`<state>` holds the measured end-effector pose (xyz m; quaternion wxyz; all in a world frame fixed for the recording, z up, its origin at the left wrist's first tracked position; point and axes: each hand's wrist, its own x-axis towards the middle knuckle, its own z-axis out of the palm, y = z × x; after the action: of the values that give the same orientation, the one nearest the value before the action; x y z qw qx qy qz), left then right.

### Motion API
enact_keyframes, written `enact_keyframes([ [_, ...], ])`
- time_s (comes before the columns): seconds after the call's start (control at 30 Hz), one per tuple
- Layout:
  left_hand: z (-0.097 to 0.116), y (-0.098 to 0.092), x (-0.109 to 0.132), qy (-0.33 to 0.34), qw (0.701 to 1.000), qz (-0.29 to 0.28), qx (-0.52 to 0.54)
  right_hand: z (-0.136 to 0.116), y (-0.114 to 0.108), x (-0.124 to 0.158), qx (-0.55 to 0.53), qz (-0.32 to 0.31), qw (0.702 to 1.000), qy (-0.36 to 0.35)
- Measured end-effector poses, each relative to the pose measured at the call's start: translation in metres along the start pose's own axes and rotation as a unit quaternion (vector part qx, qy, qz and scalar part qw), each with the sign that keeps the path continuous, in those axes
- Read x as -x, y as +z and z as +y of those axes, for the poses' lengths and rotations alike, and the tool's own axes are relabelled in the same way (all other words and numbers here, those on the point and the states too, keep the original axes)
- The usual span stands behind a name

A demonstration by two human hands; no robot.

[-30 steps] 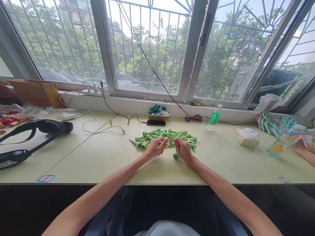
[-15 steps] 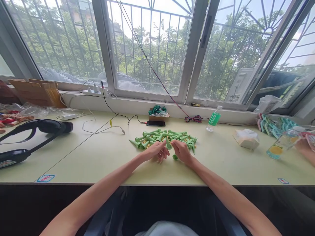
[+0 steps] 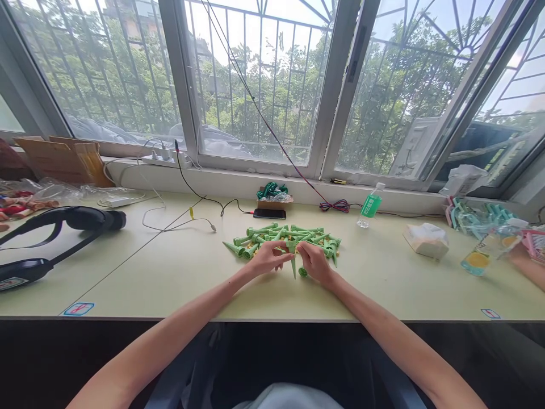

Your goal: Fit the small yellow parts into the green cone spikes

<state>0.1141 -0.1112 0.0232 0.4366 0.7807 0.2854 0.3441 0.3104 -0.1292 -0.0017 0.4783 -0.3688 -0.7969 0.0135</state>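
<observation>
My left hand [image 3: 267, 257] is closed in a pinch on a green cone [image 3: 293, 266]. The cone hangs with its pointed end down and its wide end up, between my two hands. My right hand [image 3: 315, 262] is closed with its fingertips right beside the cone's wide end; whatever they pinch is too small to make out. Under that hand a green round-ended piece [image 3: 302, 272] lies on the table. Behind both hands spreads a pile of similar green cones [image 3: 255, 232] with small yellowish bits among them, partly hidden by the hands.
Behind the pile lie a black phone [image 3: 269, 213] and a small box of green wrappers [image 3: 275, 193]. To the right stand a bottle [image 3: 369, 207], a tissue pack [image 3: 426, 240] and a drink bottle [image 3: 477, 258] near another person's hand [image 3: 525, 258]. A black headset [image 3: 59, 238] lies left.
The green cone in my left hand has turned from point up to point down. My left fingers have shifted around it. My right hand stays nearly in place.
</observation>
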Motion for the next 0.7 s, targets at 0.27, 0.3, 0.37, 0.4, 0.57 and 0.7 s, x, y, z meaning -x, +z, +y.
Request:
enact_keyframes([
  [0.27,-0.005,0.007,-0.003,0.095,0.986,0.096,-0.097,-0.002,0.000,-0.001,-0.014,-0.003,1.000,-0.008],
  [0.3,-0.005,0.007,-0.003,0.109,0.983,0.100,-0.106,-0.002,0.001,-0.001,-0.015,-0.004,1.000,-0.010],
  [0.37,-0.004,0.008,-0.004,0.121,0.980,0.103,-0.120,-0.002,0.001,0.000,-0.016,-0.005,1.000,-0.009],
  [0.4,-0.003,0.008,-0.003,0.118,0.980,0.102,-0.123,-0.002,0.001,0.000,-0.016,-0.004,1.000,-0.008],
  [0.57,0.006,0.010,-0.001,0.076,0.987,0.091,-0.111,-0.002,0.000,0.000,-0.008,0.017,1.000,0.005],
  [0.7,0.007,0.010,-0.003,0.030,0.996,0.075,-0.024,-0.001,-0.001,-0.001,-0.003,0.052,0.999,0.004],
])
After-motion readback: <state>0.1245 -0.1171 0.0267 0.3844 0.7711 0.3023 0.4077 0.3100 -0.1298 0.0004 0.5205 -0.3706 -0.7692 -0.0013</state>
